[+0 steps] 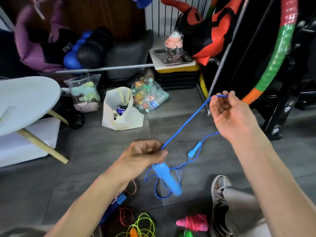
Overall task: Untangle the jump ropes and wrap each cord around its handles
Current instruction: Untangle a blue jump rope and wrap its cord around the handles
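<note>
The left hand (145,154) grips a blue handle (166,178) and pinches the blue cord (186,124) at its top, while the right hand (229,113), raised up and away, pinches the cord further along. Between them the cord runs taut and slanted, the second handle (195,149) dangling below over the floor (102,151). The left hand seems better placed to begin wrapping.

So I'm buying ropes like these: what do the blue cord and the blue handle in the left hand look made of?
Blue cord: thin, smooth and glossy, probably plastic or vinyl-coated; it holds springy loops. Blue handle in the left hand: likely moulded plastic, uniform light blue, though motion blur hides its finish.
</note>
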Demonstrator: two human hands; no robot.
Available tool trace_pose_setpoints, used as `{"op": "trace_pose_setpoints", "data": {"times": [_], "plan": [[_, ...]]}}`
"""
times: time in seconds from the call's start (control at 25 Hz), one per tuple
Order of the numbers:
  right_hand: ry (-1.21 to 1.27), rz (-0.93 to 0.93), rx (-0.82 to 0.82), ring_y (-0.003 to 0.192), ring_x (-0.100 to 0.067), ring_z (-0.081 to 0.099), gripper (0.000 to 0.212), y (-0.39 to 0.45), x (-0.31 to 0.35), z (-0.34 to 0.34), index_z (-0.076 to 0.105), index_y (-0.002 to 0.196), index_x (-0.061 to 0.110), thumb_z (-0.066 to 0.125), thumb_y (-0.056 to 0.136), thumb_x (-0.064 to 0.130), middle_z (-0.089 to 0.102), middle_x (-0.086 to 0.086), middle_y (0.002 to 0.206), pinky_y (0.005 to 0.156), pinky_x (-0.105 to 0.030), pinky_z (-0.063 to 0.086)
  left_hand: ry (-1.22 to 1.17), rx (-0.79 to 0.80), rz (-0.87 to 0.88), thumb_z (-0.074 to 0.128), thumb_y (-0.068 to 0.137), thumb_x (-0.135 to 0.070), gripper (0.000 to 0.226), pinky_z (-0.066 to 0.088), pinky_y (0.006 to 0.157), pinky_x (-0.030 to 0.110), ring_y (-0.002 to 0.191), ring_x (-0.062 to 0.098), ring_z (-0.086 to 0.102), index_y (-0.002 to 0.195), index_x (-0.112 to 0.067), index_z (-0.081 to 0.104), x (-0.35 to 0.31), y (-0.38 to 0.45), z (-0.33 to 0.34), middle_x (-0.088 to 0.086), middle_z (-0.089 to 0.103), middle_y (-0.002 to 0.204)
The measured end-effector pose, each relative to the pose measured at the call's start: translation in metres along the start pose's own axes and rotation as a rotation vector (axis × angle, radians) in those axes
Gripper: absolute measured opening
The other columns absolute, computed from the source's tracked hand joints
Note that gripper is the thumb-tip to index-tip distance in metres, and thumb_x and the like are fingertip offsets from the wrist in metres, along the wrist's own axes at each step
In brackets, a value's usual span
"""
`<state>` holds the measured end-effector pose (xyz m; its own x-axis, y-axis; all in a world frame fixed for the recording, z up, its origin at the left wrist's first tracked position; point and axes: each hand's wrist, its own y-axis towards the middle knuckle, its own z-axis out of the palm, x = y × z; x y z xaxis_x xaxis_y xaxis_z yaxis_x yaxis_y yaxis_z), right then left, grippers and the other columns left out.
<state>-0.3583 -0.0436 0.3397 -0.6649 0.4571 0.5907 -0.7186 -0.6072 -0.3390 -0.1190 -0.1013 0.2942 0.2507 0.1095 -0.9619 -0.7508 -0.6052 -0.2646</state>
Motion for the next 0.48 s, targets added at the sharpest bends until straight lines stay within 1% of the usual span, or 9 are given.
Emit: {"op": "trace_pose_setpoints", "data": {"times": [0.08,0.12,0.16,0.24,0.28,0.32,0.4,0.44,0.48], "plan": [[0.046,-0.016,-0.005,0.05,-0.013,0.066,0.032,0.002,0.005,-0.004,0.056,0.078,0.006,0.044,0.104,0.022,0.063,-0.004,0.053,0.051,-0.022,0.054,-0.067,-0.063,0.002,0.074,0.073,-0.033,0.023,0.047,0.076,0.038,0.079,0.018,0.053,0.078,-0.012,0.066,-0.002,0.002,-0.007,0.007,0.06,0.081],[0.069,-0.016,-0.007,0.05,-0.014,0.067,0.032,0.002,0.007,-0.005,0.056,0.078,0.006,0.043,0.104,0.021,0.063,-0.004,0.053,0.051,-0.022,0.055,-0.112,-0.061,0.001,0.076,0.071,-0.03,0.026,0.051,0.079,0.044,0.081,0.022,0.055,0.082,-0.011,0.063,-0.001,0.003,-0.009,0.008,0.06,0.085],[0.092,-0.016,-0.015,0.05,-0.014,0.067,0.033,0.004,0.008,-0.006,0.055,0.078,0.006,0.042,0.104,0.021,0.063,-0.004,0.052,0.051,-0.023,0.055,-0.122,-0.04,0.008,0.077,0.07,-0.023,0.03,0.053,0.078,0.045,0.079,0.024,0.058,0.088,-0.01,0.057,-0.002,0.003,-0.01,0.007,0.062,0.087],[0.132,-0.022,-0.031,0.051,-0.015,0.068,0.033,0.005,0.01,-0.008,0.055,0.079,0.006,0.041,0.105,0.021,0.064,-0.005,0.052,0.052,-0.024,0.055,-0.04,0.022,-0.003,0.077,0.073,-0.005,0.038,0.052,0.063,0.038,0.065,0.024,0.057,0.099,-0.011,0.05,0.001,0.002,-0.008,0.006,0.064,0.083],[0.133,-0.035,-0.042,0.052,-0.015,0.068,0.033,0.007,0.01,-0.009,0.055,0.079,0.006,0.041,0.105,0.021,0.064,-0.004,0.053,0.052,-0.024,0.056,0.002,0.02,-0.03,0.075,0.077,0.0,0.039,0.048,0.057,0.033,0.058,0.023,0.052,0.104,-0.013,0.051,0.003,0.002,-0.007,0.005,0.063,0.079],[0.125,-0.047,-0.05,0.052,-0.015,0.068,0.033,0.009,0.011,-0.01,0.056,0.08,0.006,0.041,0.105,0.022,0.064,-0.004,0.053,0.052,-0.024,0.056,0.029,-0.002,-0.058,0.074,0.08,0.0,0.037,0.043,0.054,0.03,0.053,0.022,0.048,0.106,-0.015,0.054,0.004,0.001,-0.007,0.004,0.062,0.074],[0.095,-0.049,-0.058,0.053,-0.014,0.068,0.032,0.01,0.008,-0.009,0.057,0.08,0.007,0.042,0.104,0.023,0.064,-0.004,0.054,0.053,-0.023,0.055,0.051,-0.075,-0.129,0.077,0.081,-0.015,0.025,0.037,0.049,0.026,0.048,0.019,0.044,0.099,-0.013,0.06,0.005,0.002,-0.012,0.003,0.062,0.066],[0.078,-0.039,-0.054,0.053,-0.014,0.068,0.032,0.01,0.006,-0.009,0.057,0.08,0.008,0.042,0.104,0.024,0.064,-0.003,0.054,0.053,-0.023,0.056,0.066,-0.115,-0.174,0.077,0.08,-0.028,0.024,0.034,0.047,0.025,0.046,0.018,0.043,0.091,-0.014,0.062,0.004,0.001,-0.016,0.004,0.063,0.064],[0.061,-0.03,-0.048,0.053,-0.014,0.068,0.032,0.009,0.003,-0.008,0.057,0.08,0.008,0.043,0.104,0.024,0.064,-0.003,0.055,0.054,-0.023,0.056,0.1,-0.152,-0.21,0.075,0.08,-0.042,0.03,0.032,0.047,0.023,0.045,0.017,0.042,0.084,-0.015,0.063,0.004,0.001,-0.02,0.005,0.062,0.062]]}}
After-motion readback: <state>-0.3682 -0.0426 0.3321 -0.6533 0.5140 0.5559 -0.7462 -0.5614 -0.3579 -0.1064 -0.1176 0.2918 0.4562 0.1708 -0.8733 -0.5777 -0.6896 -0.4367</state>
